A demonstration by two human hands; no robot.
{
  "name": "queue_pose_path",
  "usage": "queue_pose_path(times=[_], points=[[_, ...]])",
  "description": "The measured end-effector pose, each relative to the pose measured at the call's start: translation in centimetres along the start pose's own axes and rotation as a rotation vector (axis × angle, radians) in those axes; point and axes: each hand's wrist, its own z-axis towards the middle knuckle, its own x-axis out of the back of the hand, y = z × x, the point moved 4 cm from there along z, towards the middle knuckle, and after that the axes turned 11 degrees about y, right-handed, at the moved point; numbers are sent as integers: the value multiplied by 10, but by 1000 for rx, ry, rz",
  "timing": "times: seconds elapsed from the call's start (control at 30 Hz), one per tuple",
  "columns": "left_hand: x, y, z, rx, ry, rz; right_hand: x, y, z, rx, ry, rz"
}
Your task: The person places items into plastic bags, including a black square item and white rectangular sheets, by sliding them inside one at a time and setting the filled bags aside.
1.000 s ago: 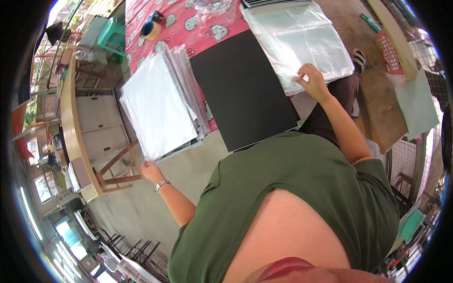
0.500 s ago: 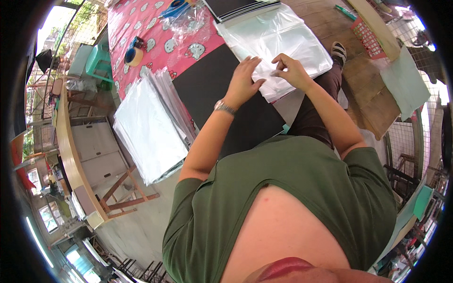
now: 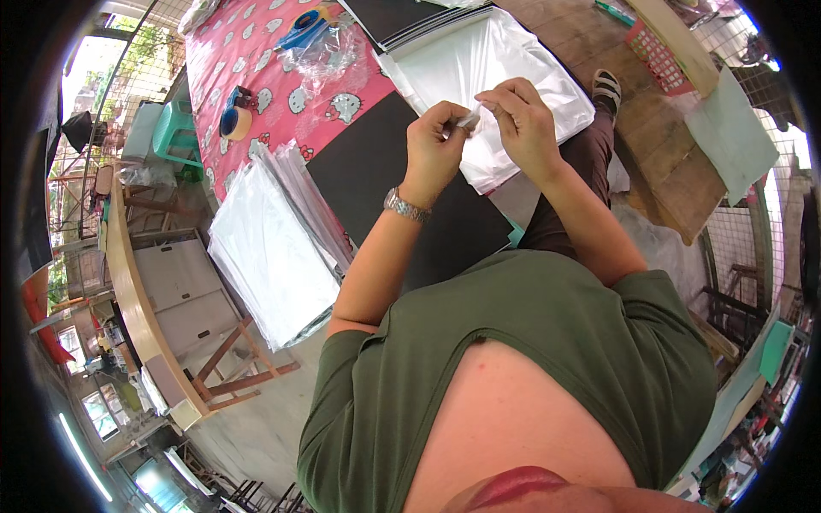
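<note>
Both my hands are raised over the near edge of a stack of clear plastic bags. My left hand, with a metal watch at its wrist, is closed on a bit of the clear plastic, which shows between thumb and fingers. Close beside it, my right hand has its thumb and fingers pinched together at the same plastic; its exact hold is hard to make out. Under my left forearm lies a flat black board. Farther left is a pile of plastic-wrapped flat white sheets.
A pink patterned cloth covers the table. On it lie a tape dispenser, a blue tape dispenser and crumpled clear plastic. More black boards are stacked at the far side. A green stool stands left, a red basket right.
My left hand has gone from lying flat with fingers stretched to closing on the plastic's edge. The right hand has come up beside it, and the plastic between them is lifted.
</note>
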Motion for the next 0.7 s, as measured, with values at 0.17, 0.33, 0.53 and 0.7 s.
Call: queue_pose_path(times=[0.17,0.33,0.53,0.7], points=[[20,56,-33,120,62,-390,-1,-50,23,-185,-118,240],[69,60,-52,321,41,-836,-19,-69,1,-658,-632,562],[144,8,-73,670,134,-1206,-24,-65,-30,-380,-1520,894],[134,1,-103,605,-184,-578,-49,-10,14,-1078,-491,1217]])
